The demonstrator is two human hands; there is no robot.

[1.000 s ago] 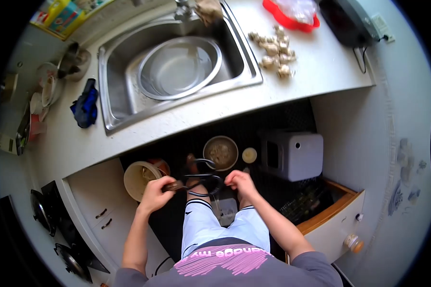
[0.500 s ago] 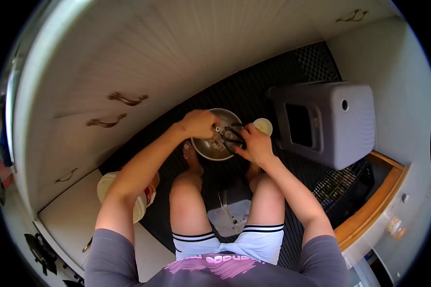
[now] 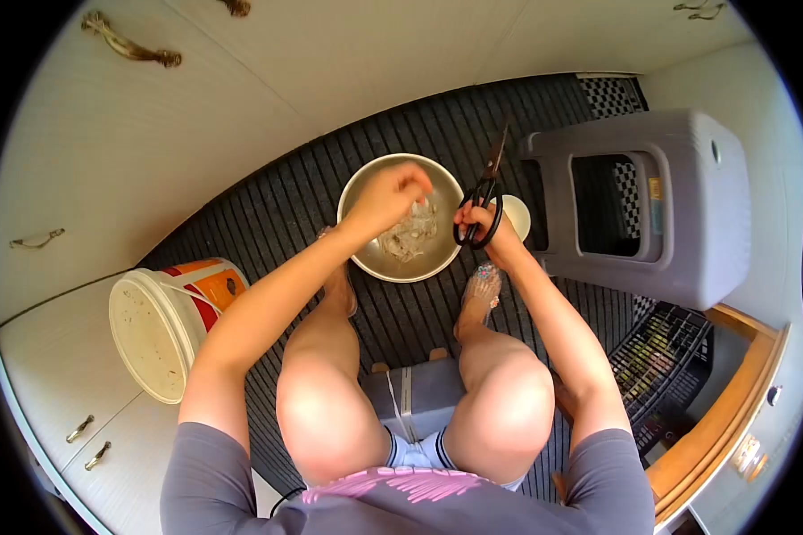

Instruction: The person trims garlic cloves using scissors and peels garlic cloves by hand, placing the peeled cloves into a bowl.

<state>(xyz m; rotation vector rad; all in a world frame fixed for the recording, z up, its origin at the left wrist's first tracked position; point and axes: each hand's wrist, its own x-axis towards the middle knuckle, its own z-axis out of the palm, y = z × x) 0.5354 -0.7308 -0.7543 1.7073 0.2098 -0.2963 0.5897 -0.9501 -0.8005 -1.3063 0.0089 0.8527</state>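
Observation:
A round metal bowl [image 3: 355,183] stands on the floor between my feet, with a heap of pale, translucent pieces that look like shrimp [image 3: 409,234] inside. Above its upper part is my left hand [image 3: 391,198], fingers curled and slightly blurred; whatever they pinch, if anything, is hidden. To the right of the bowl, my right hand [image 3: 491,230] is closed around the black handles of a pair of scissors [image 3: 488,183], whose blades point up and away from me. Partly behind this hand sits a small white bowl [image 3: 517,216].
On the right stands a grey plastic box with a square opening [image 3: 553,209]. Below it are a black crate [image 3: 656,357] and a wooden frame edge [image 3: 714,419]. A lidded white bucket [image 3: 152,334] stands left, beside cabinets [image 3: 241,116]. Ribbed dark matting [image 3: 285,209] covers the floor.
My hands have moved apart. The scissors have left the space over the metal bowl and now point upward at its right. The head view has shifted, showing bowl and bucket larger.

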